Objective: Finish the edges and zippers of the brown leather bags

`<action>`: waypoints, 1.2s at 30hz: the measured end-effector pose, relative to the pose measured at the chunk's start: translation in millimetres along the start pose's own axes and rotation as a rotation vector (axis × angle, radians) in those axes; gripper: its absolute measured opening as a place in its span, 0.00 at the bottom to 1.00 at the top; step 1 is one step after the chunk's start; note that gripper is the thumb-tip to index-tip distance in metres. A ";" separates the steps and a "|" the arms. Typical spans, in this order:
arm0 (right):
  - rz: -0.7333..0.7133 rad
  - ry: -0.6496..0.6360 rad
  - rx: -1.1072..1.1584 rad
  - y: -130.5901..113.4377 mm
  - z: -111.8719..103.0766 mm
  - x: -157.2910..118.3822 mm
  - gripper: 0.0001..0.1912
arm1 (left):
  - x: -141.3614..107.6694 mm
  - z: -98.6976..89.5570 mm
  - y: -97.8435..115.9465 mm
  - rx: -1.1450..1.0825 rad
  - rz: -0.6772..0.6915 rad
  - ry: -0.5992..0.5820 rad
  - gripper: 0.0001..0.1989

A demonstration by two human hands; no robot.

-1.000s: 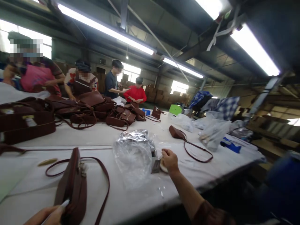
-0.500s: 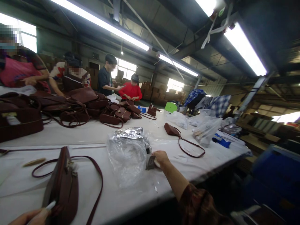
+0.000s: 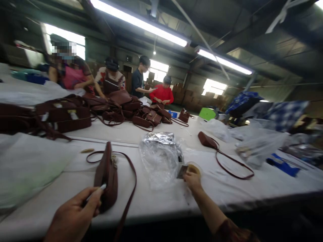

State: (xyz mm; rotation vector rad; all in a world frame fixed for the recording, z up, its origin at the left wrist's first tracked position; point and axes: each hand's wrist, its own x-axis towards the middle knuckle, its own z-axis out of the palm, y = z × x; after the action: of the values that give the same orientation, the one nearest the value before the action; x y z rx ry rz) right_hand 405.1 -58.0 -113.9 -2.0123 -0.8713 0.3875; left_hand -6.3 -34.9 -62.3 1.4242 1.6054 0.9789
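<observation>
My left hand (image 3: 75, 211) is closed on a slim white pen-like thing (image 3: 103, 186), its tip against the side of a brown handbag (image 3: 107, 178). That bag stands on edge, its strap (image 3: 132, 188) curving out to the right. My right hand (image 3: 193, 183) is closed on a small grey squarish thing (image 3: 182, 171), too blurred to name. Right behind those fingers is a round yellowish ring (image 3: 193, 169), perhaps a tape roll. A clear plastic bag (image 3: 158, 164) with silvery stuff on top lies left of the right hand.
Many brown handbags (image 3: 73, 117) are heaped across the table (image 3: 121, 134). A small brown bag (image 3: 207, 139) with a looped strap lies to the right, near plastic bags (image 3: 259, 144) and a blue item (image 3: 282, 164). Several people, one in red (image 3: 161, 94), stand along the far side.
The view has turned left, so everything sits farther right. More of my left hand shows, with the slim white thing still in it. The yellowish ring now shows behind my right hand.
</observation>
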 end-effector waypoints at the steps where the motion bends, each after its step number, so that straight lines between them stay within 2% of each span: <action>1: -0.026 -0.040 0.002 -4.3 0.7 -7.5 0.11 | -1.8 -1.0 -0.9 0.000 -0.007 0.005 0.18; 3: -0.092 -0.141 0.043 -20.9 5.7 -29.7 0.11 | -4.8 -1.3 0.1 -0.019 -0.011 -0.011 0.18; 4: -0.135 -0.237 0.113 -33.7 10.3 -44.5 0.13 | -6.1 -1.0 1.6 -0.032 -0.003 -0.024 0.18; 6: -0.186 -0.474 0.259 -67.1 23.8 -78.6 0.15 | -8.7 -0.2 5.6 -0.044 0.018 -0.032 0.19; 9: -0.279 -0.732 0.408 -125.2 53.6 -127.5 0.14 | -12.8 -0.7 10.4 -0.028 0.068 -0.017 0.19; 12: -0.214 -0.884 0.592 -169.8 86.6 -157.9 0.12 | -16.1 -3.0 10.5 0.025 0.138 -0.001 0.18; 14: -0.123 -0.951 0.658 -186.0 105.0 -167.0 0.12 | -17.1 -4.4 7.8 0.047 0.180 0.002 0.16; 16: -0.061 -0.965 0.628 -193.6 118.2 -169.7 0.11 | -17.4 -4.8 4.0 0.049 0.209 0.000 0.16; 19: -0.049 -0.915 0.499 -196.7 128.1 -168.4 0.09 | -16.8 -3.8 -1.2 0.051 0.230 0.005 0.15; 30: -0.049 -0.842 0.212 -201.8 133.2 -163.5 0.09 | -17.6 -2.3 -4.5 0.041 0.293 0.024 0.13; 33: 0.019 -0.823 0.156 -207.8 134.1 -166.6 0.09 | -16.0 0.3 -11.2 0.120 0.422 0.092 0.12; 36: 0.066 -0.822 0.132 -214.3 133.8 -170.1 0.12 | -14.3 2.4 -18.7 0.277 0.638 0.224 0.12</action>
State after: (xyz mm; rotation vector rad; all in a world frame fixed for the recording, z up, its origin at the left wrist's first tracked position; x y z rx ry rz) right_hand 117.4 -19.3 -21.7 -1.7471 -1.2175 1.3287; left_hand -10.5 -50.5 -79.5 2.1600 1.5063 1.3461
